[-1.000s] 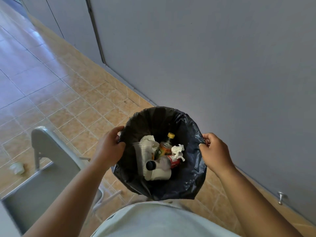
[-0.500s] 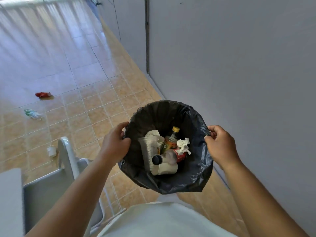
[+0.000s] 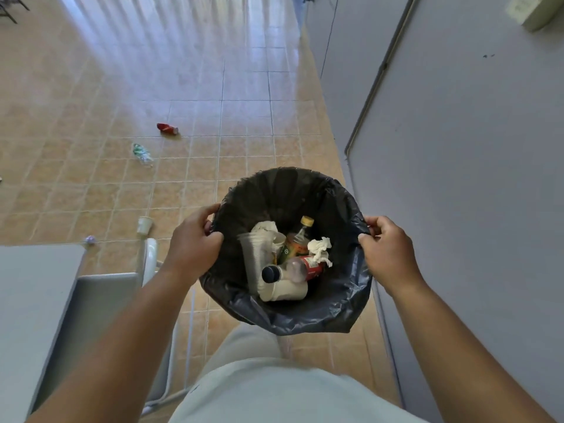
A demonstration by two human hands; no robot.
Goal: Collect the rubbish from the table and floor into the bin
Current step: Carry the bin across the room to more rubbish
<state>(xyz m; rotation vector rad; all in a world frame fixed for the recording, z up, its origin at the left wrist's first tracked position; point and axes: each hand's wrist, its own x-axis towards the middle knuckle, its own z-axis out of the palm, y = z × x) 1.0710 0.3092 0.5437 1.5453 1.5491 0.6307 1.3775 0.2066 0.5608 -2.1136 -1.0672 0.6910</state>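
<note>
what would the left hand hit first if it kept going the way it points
The bin: the left hand grips its bag-lined rim and points up and right across the opening, so it would probably push into that rim first; depth is unclear.

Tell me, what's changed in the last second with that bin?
The person has turned with the bin from the wall toward the open floor, bringing a red can and a plastic bottle into view beyond the paper cup. Nothing was picked up or let go. The left hand and right hand grip the bin's rim as before; the rubbish inside is unchanged.
</note>
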